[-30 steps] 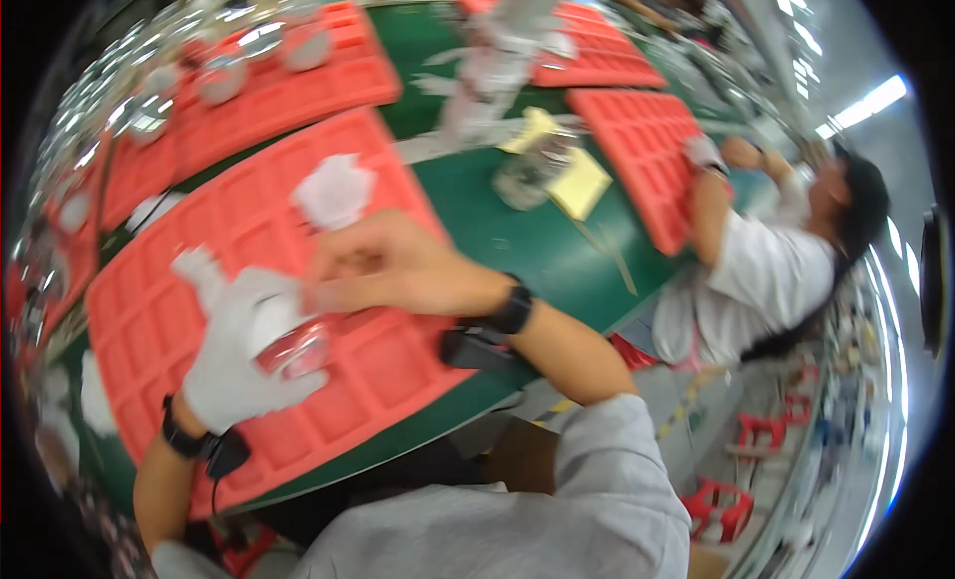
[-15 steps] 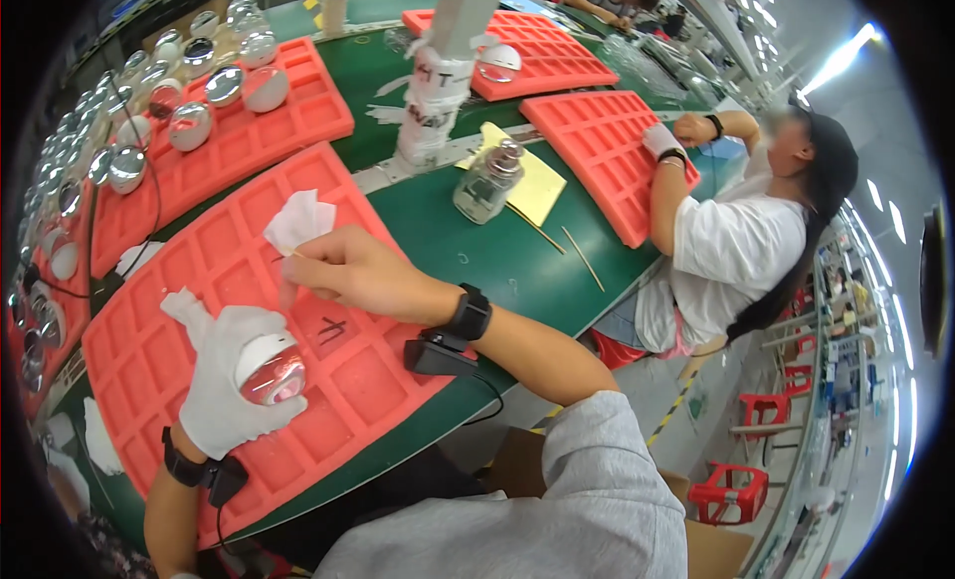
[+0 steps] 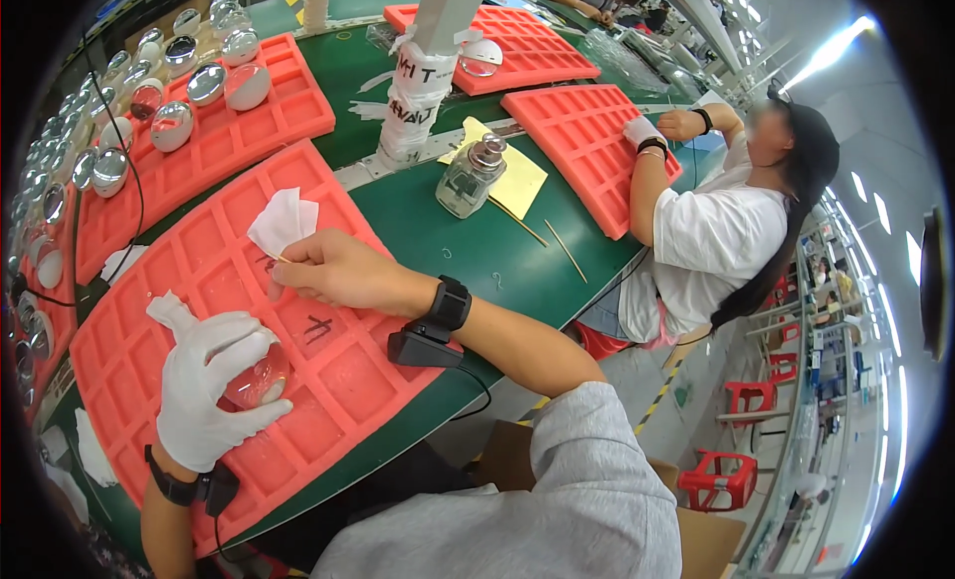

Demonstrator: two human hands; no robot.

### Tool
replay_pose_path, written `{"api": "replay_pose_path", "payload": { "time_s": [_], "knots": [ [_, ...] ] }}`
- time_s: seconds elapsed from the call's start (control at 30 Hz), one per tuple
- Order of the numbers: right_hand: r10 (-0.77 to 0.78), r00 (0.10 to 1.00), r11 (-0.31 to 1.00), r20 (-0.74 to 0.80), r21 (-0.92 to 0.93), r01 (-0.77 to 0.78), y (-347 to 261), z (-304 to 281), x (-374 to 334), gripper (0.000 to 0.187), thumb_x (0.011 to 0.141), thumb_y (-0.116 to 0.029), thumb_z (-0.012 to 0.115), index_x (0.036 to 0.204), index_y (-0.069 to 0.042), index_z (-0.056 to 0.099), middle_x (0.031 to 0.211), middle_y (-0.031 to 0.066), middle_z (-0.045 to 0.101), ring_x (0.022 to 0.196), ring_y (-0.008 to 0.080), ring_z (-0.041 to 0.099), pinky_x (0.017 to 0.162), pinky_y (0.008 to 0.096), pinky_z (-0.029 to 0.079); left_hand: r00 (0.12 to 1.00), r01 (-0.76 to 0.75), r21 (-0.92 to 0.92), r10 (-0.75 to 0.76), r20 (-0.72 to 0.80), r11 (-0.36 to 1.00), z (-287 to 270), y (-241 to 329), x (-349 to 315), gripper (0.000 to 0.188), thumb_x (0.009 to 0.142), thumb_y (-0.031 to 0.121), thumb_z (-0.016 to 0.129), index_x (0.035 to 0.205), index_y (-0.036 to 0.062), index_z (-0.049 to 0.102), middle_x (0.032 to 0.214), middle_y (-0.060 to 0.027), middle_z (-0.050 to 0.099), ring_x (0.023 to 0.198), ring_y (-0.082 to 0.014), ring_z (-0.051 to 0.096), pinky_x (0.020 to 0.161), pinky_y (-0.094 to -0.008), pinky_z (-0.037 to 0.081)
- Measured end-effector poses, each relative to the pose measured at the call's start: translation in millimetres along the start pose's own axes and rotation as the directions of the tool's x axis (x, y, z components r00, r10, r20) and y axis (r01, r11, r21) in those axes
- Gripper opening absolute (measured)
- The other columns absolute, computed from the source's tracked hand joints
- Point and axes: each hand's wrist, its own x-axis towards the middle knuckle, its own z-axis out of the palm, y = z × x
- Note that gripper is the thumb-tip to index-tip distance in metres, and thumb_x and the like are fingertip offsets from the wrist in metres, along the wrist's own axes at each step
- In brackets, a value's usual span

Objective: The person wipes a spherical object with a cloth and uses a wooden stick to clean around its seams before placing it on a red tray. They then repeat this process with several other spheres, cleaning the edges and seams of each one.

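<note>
My left hand (image 3: 207,388), in a white glove, grips a shiny glass-like ball (image 3: 261,378) above the near red tray (image 3: 348,385). The ball mirrors the red of the tray, and gloved fingers cover much of it. My bare right hand (image 3: 323,271) is closed in a pinch on a thin wooden stick (image 3: 282,259), up and to the right of the ball. Beside those fingertips, a white cloth or tissue (image 3: 286,221) lies on the tray.
Another red tray (image 3: 288,92) at the far left carries several mirrored and white balls (image 3: 172,126). A glass jar (image 3: 468,181) stands by yellow paper (image 3: 519,181) and a loose stick (image 3: 567,251). A wrapped post (image 3: 408,111) rises behind. At right, a co-worker (image 3: 726,211) leans over another tray (image 3: 572,146).
My left hand has turned the ball: its white part, plain before, is now mostly hidden. My right hand keeps its pinch beside the cloth. The whole view has shifted slightly.
</note>
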Motion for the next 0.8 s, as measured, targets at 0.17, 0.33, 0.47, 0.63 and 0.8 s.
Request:
{"api": "replay_pose_path", "payload": {
  "time_s": [0.17, 0.33, 0.47, 0.63, 0.8],
  "knots": [
    [0.042, 0.999, 0.999, 0.016, -0.006, -0.042, 3.5, -3.5, 1.7, 0.031, 0.106, -0.028, 0.057, 0.103, -0.001, 0.072, 0.075, -0.0052, 0.053, 0.062, 0.0036, 0.041, 0.056, 0.0225, 0.034, 1.000, -0.028, 0.032, 0.028, 0.007, 0.999, 0.6, 4.6, 2.1, 0.074, 0.055, 0.011, 0.095, 0.121, 0.0102, 0.061, 0.118, -0.0118, 0.065, 0.107, -0.0329, 0.067, 0.093, -0.0422, 0.053],
    [0.141, 0.990, 0.981, 0.003, 0.137, -0.140, -1.4, -0.6, -1.8, 0.030, 0.106, -0.027, 0.057, 0.113, 0.000, 0.068, 0.076, -0.0037, 0.053, 0.059, 0.0049, 0.040, 0.055, 0.0228, 0.034, 1.000, 0.015, 0.014, -0.015, 0.011, 1.000, 1.3, 5.7, 1.2, 0.076, 0.054, 0.012, 0.097, 0.119, 0.0103, 0.057, 0.118, -0.0118, 0.065, 0.108, -0.0329, 0.067, 0.089, -0.0416, 0.056],
    [0.063, 0.997, 0.978, -0.048, 0.202, -0.052, 1.8, -5.9, 3.5, 0.031, 0.104, -0.023, 0.059, 0.120, 0.002, 0.065, 0.084, 0.0001, 0.061, 0.065, 0.0070, 0.052, 0.059, 0.0238, 0.043, 0.995, 0.097, 0.015, -0.098, 0.027, 0.995, 7.4, 10.8, 0.5, 0.075, 0.055, 0.011, 0.097, 0.117, 0.0112, 0.054, 0.120, -0.0110, 0.064, 0.107, -0.0334, 0.065, 0.088, -0.0419, 0.056],
    [-0.105, 0.974, 0.988, -0.199, 0.089, 0.125, 4.1, -3.9, 5.8, 0.032, 0.100, -0.015, 0.062, 0.124, 0.005, 0.063, 0.097, 0.0063, 0.069, 0.079, 0.0110, 0.064, 0.068, 0.0253, 0.052, 0.976, 0.215, 0.006, -0.215, 0.044, 0.977, 17.3, 3.9, -7.6, 0.074, 0.056, 0.011, 0.096, 0.113, 0.0127, 0.049, 0.122, -0.0096, 0.062, 0.107, -0.0347, 0.063, 0.094, -0.0449, 0.053],
    [-0.175, 0.967, 0.984, -0.187, -0.011, 0.177, 6.8, -13.7, 9.3, 0.035, 0.094, -0.005, 0.064, 0.127, 0.006, 0.062, 0.108, 0.0104, 0.071, 0.094, 0.0139, 0.069, 0.075, 0.0261, 0.055, 0.995, 0.089, 0.085, -0.093, 0.048, 0.992, 12.1, -0.6, -5.6, 0.074, 0.057, 0.012, 0.095, 0.113, 0.0132, 0.046, 0.122, -0.0092, 0.062, 0.107, -0.0352, 0.062, 0.103, -0.0507, 0.046]
  ]
}}
